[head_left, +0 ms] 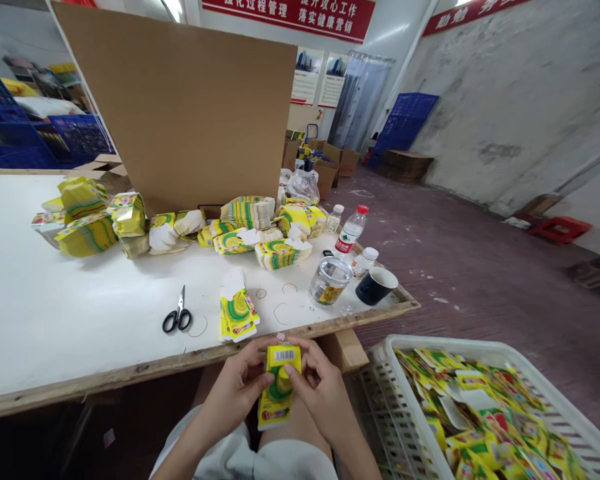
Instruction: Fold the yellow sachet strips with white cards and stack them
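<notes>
Over my lap, just below the table's front edge, I hold a small yellow and green carton with a barcode on its upper part. My left hand grips its left side, thumb on the front face. My right hand closes on the other side, its thumb pressing near the middle of the carton. On the table right in front of my hands lie several flat yellow cartons, fanned in a small pile. Black-handled scissors lie to their left, and a few rubber bands to their right.
Bundles of folded cartons line the back of the white table, before a large cardboard sheet. A clear jar, a water bottle and a dark mug stand at the right corner. A white basket full of packets stands right.
</notes>
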A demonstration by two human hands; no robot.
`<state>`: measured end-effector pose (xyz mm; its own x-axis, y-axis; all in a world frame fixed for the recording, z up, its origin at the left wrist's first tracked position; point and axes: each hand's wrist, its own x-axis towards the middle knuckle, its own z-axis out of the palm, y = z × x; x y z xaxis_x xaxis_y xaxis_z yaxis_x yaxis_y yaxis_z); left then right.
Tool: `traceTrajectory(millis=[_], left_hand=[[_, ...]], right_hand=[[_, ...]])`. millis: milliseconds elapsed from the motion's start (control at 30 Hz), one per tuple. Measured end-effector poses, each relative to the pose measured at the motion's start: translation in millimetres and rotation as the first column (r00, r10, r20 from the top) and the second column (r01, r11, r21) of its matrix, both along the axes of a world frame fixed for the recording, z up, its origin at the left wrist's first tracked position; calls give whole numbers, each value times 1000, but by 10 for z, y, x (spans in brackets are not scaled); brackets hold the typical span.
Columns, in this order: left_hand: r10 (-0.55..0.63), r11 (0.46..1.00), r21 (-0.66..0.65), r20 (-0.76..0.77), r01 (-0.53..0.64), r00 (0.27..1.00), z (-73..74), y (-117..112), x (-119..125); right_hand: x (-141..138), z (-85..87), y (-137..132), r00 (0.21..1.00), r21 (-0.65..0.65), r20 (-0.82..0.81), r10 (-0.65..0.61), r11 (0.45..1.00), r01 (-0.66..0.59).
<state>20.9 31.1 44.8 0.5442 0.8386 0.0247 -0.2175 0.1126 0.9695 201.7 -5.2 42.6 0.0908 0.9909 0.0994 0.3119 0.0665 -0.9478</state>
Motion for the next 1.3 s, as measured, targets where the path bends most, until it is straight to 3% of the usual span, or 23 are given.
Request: traceTrajectory(millis=[133, 267, 433, 667, 767, 967, 1200, 1300], left_hand=[[-20, 1000, -11, 25, 20, 999, 5, -8, -4], [-25, 999, -31, 38, 27, 999, 22, -6, -9], [16, 1000, -20, 3, -16, 1000, 23, 2, 12], [58, 998, 0, -29, -58, 998, -45, 21, 13], [74, 997, -4, -46, -74, 996, -83, 35, 21], [80, 993, -90, 2, -80, 997, -91, 72, -14], [34, 997, -76, 14, -33, 999, -76, -22, 150], [90, 995, 54, -77, -86, 993, -91, -11, 206]], right_hand=[[-54, -47, 35, 996, 2, 78, -39, 999, 39], [-70, 13, 34, 995, -21, 99, -8, 1000, 10], [-111, 39, 52, 975, -45, 218, -50, 997, 61], [-195, -110, 87, 957, 50, 248, -149, 989, 141], [-184, -145, 89, 972, 62, 176, -158, 987, 149], [-18, -77, 36, 995, 22, -99, -20, 1000, 22], [-98, -157, -13, 889, 21, -445, -107, 991, 130], [-45, -96, -103, 842, 16, -481, -243, 958, 286]])
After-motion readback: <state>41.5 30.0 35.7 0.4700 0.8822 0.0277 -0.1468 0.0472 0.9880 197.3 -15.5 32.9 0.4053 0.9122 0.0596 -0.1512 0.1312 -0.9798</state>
